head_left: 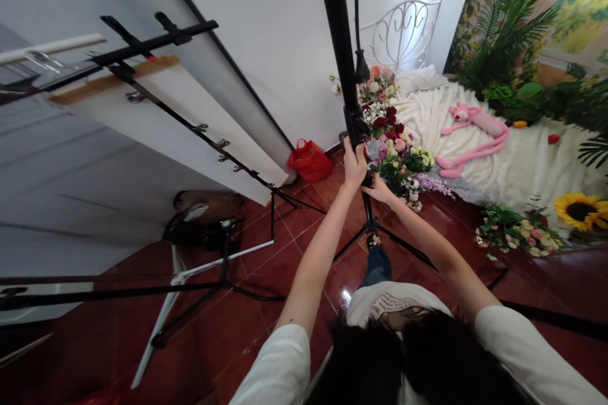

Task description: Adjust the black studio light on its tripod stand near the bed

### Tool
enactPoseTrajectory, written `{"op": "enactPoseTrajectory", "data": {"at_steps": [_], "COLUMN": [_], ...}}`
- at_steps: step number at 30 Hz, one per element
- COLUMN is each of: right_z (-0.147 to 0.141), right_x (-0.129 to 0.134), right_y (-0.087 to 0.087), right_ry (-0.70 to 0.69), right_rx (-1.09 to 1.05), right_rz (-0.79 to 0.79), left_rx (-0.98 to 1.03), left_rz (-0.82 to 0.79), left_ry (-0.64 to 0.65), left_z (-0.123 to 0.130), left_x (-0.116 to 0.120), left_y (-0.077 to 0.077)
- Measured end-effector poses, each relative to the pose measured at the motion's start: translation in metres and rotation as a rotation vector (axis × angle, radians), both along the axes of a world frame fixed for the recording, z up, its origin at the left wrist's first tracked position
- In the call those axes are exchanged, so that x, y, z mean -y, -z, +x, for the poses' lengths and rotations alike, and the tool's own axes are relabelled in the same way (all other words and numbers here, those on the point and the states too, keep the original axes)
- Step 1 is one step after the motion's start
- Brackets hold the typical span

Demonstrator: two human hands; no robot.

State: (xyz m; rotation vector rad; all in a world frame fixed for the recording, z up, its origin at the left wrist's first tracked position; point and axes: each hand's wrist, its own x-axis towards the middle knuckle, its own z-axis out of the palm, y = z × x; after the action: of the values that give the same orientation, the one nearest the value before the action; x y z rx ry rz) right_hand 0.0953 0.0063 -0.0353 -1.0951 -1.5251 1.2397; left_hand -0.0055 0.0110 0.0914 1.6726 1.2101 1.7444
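Note:
A tall black light stand (339, 31) rises in front of me, its tripod legs spread on the floor by my foot. My left hand (354, 166) is wrapped round the pole just below a black clamp collar (355, 121). Slightly lower, my right hand (377, 190) grips the stand near a lower joint; its fingers are partly hidden behind the pole. A black cable with a plug-like end (361, 66) hangs beside the pole.
Artificial flowers (399, 152) crowd close to the stand's right, before a white-draped bed (532, 164) with a pink plush toy (479, 133). A red bag (311, 161) sits by the wall. Backdrop frames (190, 130) and stand legs (223, 259) spread across the left.

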Motion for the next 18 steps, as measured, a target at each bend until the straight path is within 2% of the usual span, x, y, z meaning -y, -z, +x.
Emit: {"op": "enactPoseTrajectory", "data": {"at_steps": [2,5,8,14,18], "right_z": [0.007,0.019,0.03,0.041,0.039], "right_x": [0.006,0.013,0.012,-0.008,-0.009], "right_y": [-0.004,-0.018,-0.034,-0.055,-0.065], "right_ry": [0.004,0.066,0.059,0.082,0.075], "right_rx": [-0.056,-0.073,0.029,0.165,0.184], "right_rz": [-0.027,0.105,0.215,0.163,0.121], "left_rx": [0.014,0.03,0.025,0.02,0.006], "left_rz": [0.002,0.001,0.0,0.025,0.026], "left_ry": [0.003,0.012,0.018,0.021,0.012], "left_z": [0.0,0.0,0.0,0.0,-0.001], "left_x": [0.0,-0.002,-0.002,0.0,0.001], "left_y": [-0.002,-0.004,-0.006,-0.008,-0.009]}}
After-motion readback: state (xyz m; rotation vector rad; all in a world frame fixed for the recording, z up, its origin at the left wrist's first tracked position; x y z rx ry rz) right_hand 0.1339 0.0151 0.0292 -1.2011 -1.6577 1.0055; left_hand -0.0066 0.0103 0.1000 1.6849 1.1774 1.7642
